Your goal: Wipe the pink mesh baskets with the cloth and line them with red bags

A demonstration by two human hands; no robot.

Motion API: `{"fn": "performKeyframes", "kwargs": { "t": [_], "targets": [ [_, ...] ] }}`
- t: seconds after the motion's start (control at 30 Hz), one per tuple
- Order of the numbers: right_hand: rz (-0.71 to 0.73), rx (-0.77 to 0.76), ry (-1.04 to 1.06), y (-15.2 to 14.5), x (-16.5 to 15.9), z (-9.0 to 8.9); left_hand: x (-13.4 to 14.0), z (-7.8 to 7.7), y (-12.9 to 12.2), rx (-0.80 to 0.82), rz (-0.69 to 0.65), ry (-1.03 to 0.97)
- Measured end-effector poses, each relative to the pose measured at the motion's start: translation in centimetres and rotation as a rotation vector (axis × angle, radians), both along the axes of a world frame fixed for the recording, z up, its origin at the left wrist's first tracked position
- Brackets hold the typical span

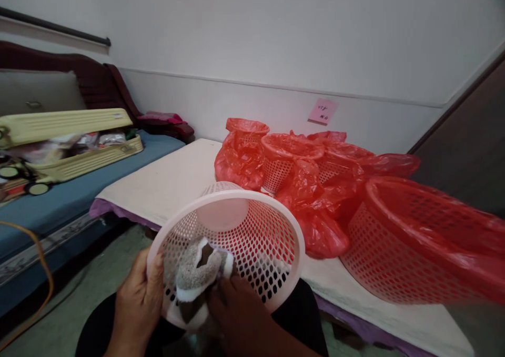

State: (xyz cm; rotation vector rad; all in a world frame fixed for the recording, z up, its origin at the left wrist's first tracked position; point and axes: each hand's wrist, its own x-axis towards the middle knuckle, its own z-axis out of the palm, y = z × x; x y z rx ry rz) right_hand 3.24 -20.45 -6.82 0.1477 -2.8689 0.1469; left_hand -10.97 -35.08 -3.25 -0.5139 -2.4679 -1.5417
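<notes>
A white perforated plastic basket [294,236] lies tipped over my lap with its mouth toward me. My left hand [144,283] is closed on its rim at the left side, thumb over the edge. Inside the mouth rests a grey and white fuzzy cloth piece [197,267], folded or rolled, with a dark gap in its middle. My right hand [236,299] reaches into the basket, its fingers curled against the cloth's lower right side. Those fingertips are partly hidden in shadow and by the cloth.
Red plastic bags line several baskets on the white-covered table [158,180]; a large lined basket [394,251] stands at right. On the left, a yellow suitcase [90,162] lies open on a blue bed [161,141]. A pink note [323,111] is on the wall.
</notes>
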Motion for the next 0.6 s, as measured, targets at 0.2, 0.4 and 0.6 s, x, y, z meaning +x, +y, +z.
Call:
{"fn": "performKeyframes", "kwargs": {
  "t": [0.2,0.4,0.6],
  "targets": [
    [-0.054,0.099,0.218,-1.1,-0.4,-3.1,-1.9,0.2,-0.4,-0.025,-0.055,-0.015],
    [-0.043,0.078,0.183,-1.1,-0.8,-3.5,-1.6,-0.6,-0.8,0.095,-0.037,-0.152],
    [-0.033,-0.061,0.127,-1.5,-1.9,-1.0,0.4,-3.3,-0.4,0.277,0.002,-0.401]
  ]
}}
